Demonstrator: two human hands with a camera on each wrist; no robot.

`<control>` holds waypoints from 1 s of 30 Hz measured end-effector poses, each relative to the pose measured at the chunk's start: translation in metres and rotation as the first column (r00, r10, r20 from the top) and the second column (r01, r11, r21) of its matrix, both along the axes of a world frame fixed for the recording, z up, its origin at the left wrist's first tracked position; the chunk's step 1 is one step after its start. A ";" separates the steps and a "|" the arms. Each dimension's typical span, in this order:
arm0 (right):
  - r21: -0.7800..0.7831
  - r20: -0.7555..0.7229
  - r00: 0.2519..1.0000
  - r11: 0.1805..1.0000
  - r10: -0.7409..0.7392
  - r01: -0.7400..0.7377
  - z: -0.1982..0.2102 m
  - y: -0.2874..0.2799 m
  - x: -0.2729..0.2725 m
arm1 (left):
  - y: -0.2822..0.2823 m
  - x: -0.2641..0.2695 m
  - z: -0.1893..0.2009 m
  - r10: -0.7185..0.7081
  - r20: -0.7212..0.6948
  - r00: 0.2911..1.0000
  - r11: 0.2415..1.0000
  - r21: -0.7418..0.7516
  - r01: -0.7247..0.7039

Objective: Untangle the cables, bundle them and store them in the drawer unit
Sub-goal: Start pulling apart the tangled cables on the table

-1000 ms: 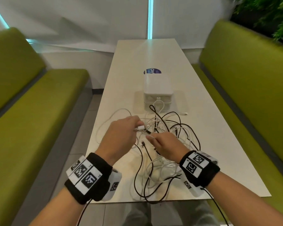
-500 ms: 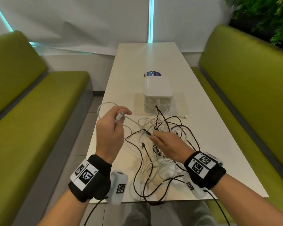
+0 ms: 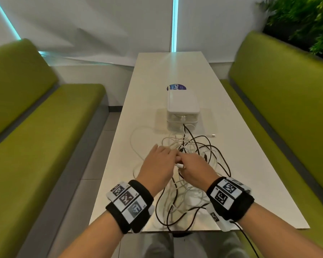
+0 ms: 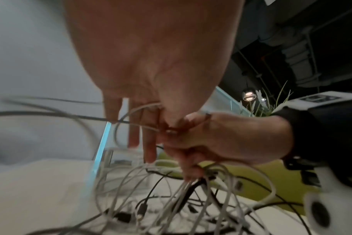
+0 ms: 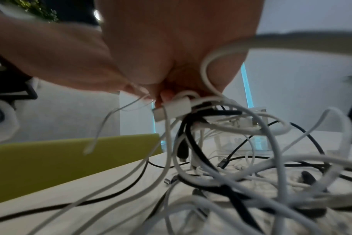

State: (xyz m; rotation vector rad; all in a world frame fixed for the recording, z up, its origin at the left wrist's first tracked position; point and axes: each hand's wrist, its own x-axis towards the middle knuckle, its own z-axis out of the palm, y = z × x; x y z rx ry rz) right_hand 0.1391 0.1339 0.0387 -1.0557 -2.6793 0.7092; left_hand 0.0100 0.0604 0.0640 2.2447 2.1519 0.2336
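Note:
A tangle of white and black cables [image 3: 195, 149] lies on the white table [image 3: 254, 175] in front of the small white drawer unit [image 3: 183, 108]. My hands meet over the tangle's near-left part. My left hand [image 3: 161, 157] pinches a thin white cable [image 4: 139, 108] between thumb and fingers, its other fingers pointing down. Pressed against it, my right hand [image 3: 193, 165] is curled round a white connector [image 5: 176, 108] and several strands bunched with it. The connector's tip [image 3: 181, 166] pokes out between the hands. Cable loops hang from both hands down to the table.
A loose white plug [image 3: 213, 135] lies right of the drawer unit, and a round blue sticker [image 3: 176, 87] behind it. Green benches flank the table at left [image 3: 35, 146] and right [image 3: 287, 112]. Black loops [image 3: 168, 218] reach the table's near edge. Plants [image 3: 306, 21] stand at the back right.
My left hand, raised to the left with a white plug half a second ago, has come back down against the right hand. The plug now sits at the right hand's fingers.

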 end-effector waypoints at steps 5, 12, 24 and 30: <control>-0.055 -0.064 0.996 0.996 0.069 -0.073 0.006 -0.006 0.010 | -0.007 -0.004 -0.001 0.064 0.122 0.990 0.998 0.018 -0.066; 0.000 -0.097 0.991 0.996 0.090 -0.090 -0.002 0.004 0.016 | -0.018 -0.014 0.027 0.015 0.247 0.969 0.957 0.278 -0.086; -0.060 -0.016 1.000 0.998 0.024 -0.025 0.004 0.009 0.012 | -0.020 -0.030 0.034 0.110 0.402 0.909 0.901 0.346 -0.262; 0.059 -0.085 0.994 0.996 0.068 -0.064 0.008 -0.004 0.003 | -0.020 0.003 0.022 0.008 -0.009 1.000 0.991 0.132 -0.007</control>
